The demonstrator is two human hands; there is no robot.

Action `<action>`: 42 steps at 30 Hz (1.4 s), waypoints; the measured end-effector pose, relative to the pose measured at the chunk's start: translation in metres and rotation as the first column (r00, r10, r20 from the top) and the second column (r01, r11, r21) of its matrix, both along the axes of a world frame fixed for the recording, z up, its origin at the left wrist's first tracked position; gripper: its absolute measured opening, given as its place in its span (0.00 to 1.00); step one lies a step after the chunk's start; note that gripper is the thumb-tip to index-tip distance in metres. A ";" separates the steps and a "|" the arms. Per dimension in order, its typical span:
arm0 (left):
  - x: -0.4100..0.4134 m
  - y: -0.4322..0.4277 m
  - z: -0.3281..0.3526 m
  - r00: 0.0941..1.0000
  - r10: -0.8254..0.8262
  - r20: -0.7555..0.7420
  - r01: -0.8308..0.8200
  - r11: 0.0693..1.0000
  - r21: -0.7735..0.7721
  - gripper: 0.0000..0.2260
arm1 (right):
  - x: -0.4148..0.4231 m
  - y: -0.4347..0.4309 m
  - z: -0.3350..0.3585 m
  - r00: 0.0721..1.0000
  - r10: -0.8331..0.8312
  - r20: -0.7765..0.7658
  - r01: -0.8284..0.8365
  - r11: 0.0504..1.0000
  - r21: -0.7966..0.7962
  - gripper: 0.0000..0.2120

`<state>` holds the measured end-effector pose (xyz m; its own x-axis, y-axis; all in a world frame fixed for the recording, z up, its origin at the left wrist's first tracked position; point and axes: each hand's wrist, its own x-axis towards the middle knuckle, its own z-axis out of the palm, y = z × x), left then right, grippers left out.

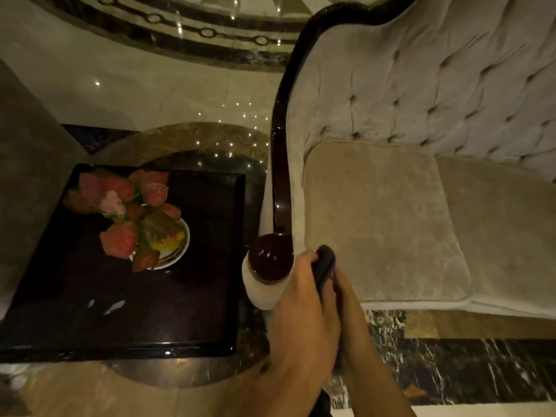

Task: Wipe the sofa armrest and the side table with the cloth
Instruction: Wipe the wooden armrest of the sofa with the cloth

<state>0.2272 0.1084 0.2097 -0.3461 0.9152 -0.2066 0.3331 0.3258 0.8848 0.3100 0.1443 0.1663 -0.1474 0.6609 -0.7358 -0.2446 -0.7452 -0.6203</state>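
A dark cloth (324, 266) is pinched between my two hands just right of the sofa armrest's glossy round knob (270, 256). My left hand (304, 302) grips the cloth from the left, close beside the knob. My right hand (349, 302) presses against the cloth from the right and is partly hidden behind the left. The dark wooden armrest rail (279, 164) curves away up the beige sofa's side. The square, glossy black side table (192, 296) stands to the left of the armrest.
A white bowl with red and pink flowers (135, 218) sits on the side table's far half. The sofa's beige seat cushion (382, 221) and tufted back (436, 85) fill the right. Polished marble floor (150, 94) lies around; a grey surface (27, 164) borders the left.
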 end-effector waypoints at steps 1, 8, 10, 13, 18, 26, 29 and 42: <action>0.008 0.010 0.004 1.000 -0.026 0.014 0.027 0.999 -0.024 0.18 | 0.006 0.011 -0.001 0.980 -0.060 -0.189 0.033 0.989 -0.141 0.31; -0.029 0.039 -0.046 0.884 0.311 0.349 -0.267 0.949 -0.169 0.10 | 0.022 0.087 -0.017 0.990 -0.029 -0.138 0.016 0.995 -0.094 0.26; -0.044 0.037 -0.074 0.879 0.446 0.168 -0.421 0.892 -0.163 0.08 | 0.012 0.109 -0.017 0.991 0.136 0.020 -0.136 0.989 0.054 0.21; -0.057 0.034 -0.112 0.802 0.595 0.044 -0.584 0.798 -0.145 0.06 | -0.014 0.121 -0.027 0.850 0.423 0.313 -0.513 0.798 0.316 0.10; -0.069 0.046 -0.152 0.716 0.670 0.195 -0.655 0.741 -0.143 0.11 | -0.057 0.103 -0.075 0.235 0.123 0.964 -0.970 -0.034 0.241 0.27; -0.065 0.058 -0.186 0.520 0.637 0.569 -0.636 0.734 -0.239 0.20 | -0.061 0.167 -0.116 0.119 -0.227 0.967 -0.832 -0.553 -0.028 0.21; -0.060 0.062 -0.186 0.502 0.659 0.560 -0.662 0.710 -0.242 0.21 | -0.062 0.108 -0.125 0.144 -0.140 0.980 -0.969 -0.223 0.110 0.21; -0.052 0.063 -0.194 0.499 0.613 0.613 -0.656 0.729 -0.195 0.22 | -0.012 0.128 -0.127 0.269 -0.030 0.963 -0.739 -0.648 0.186 0.19</action>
<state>0.1756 0.1711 0.0158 -0.6561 0.5181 -0.5487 -0.5486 0.1718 0.8182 0.2982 0.2725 0.0390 -0.9826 0.1366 0.1260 0.1014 0.9623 -0.2522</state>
